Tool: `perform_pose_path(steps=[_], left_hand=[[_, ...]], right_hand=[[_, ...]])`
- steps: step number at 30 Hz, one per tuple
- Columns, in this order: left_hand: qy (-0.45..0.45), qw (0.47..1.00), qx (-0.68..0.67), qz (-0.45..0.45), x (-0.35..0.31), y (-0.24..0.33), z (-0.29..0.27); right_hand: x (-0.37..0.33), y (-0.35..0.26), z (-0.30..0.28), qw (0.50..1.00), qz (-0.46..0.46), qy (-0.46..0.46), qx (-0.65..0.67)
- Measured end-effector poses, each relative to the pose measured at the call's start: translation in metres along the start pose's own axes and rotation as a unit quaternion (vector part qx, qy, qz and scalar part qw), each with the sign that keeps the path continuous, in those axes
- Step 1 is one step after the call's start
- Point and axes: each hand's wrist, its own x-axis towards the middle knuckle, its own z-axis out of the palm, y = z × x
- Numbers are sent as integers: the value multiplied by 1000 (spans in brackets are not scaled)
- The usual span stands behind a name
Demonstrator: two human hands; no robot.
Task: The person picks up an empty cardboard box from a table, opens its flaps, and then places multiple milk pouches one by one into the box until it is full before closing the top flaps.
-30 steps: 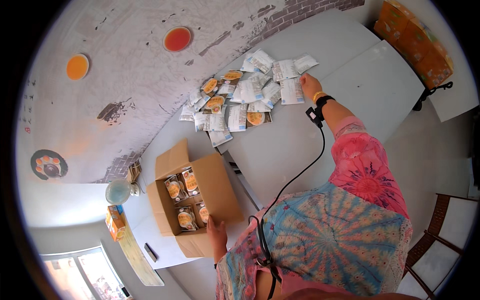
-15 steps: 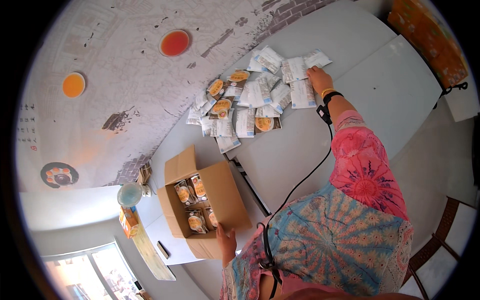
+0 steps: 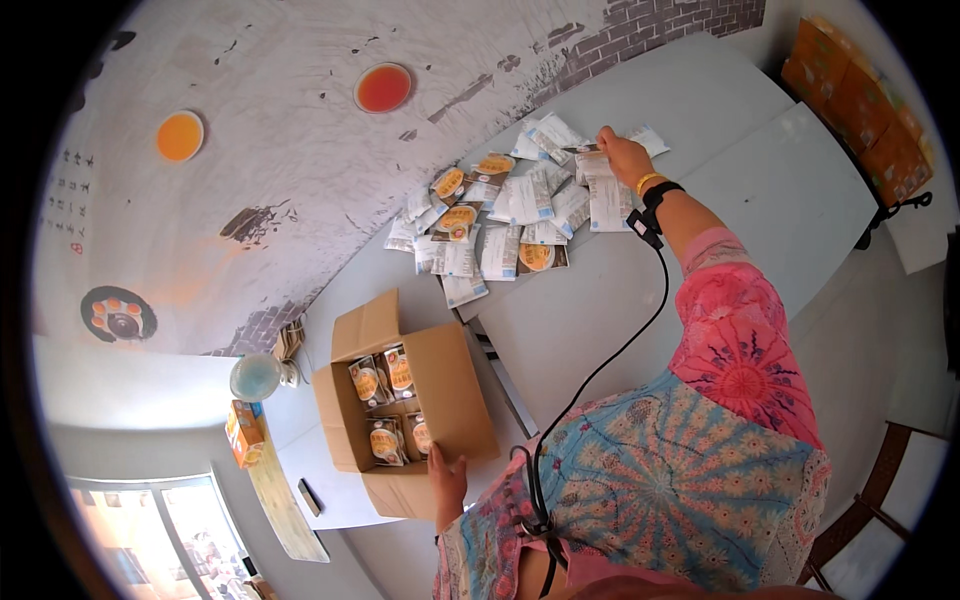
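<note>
At the far side of the table, my right hand (image 3: 624, 158) is closed on the edge of a flat sachet (image 3: 592, 165), tilted up from the pile. Around it lies a loose heap of sachets (image 3: 522, 198), most with the white back up, some showing a brown front with a yellow bowl picture. Nearer and to the left stands an open cardboard box (image 3: 455, 390) with upright sachets (image 3: 385, 440) in its compartments. My left hand (image 3: 447, 485) rests at the box's near edge, fingers stretched and thumb apart, fingertips beside a sachet inside.
A black cable (image 3: 610, 355) runs from my right wrist strap across the grey table (image 3: 740, 180) to my waist. A dark phone (image 3: 309, 497) and an orange carton (image 3: 243, 435) lie left of the box. Orange boxes (image 3: 850, 110) are stacked at the far right.
My right hand has moved slightly left and lifted one edge of a sachet, which now tilts. My left hand stays at the box edge. The whole view has shifted a little.
</note>
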Motion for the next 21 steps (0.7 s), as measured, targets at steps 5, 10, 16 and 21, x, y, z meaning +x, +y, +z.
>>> perform_pose_path(steps=[5,10,16,21], left_hand=[[12,999,1,37,-1,-11,2],[56,995,8,77,2,-24,3],[142,974,-45,170,26,-2,-16],[70,964,-192,170,28,34,-33]], right_hand=[[-24,-34,-23,1000,-7,-6,28],[-74,-67,-29,983,-40,12,178],[-150,-117,-33,910,100,-100,390],[-220,-197,-41,855,141,-184,463]])
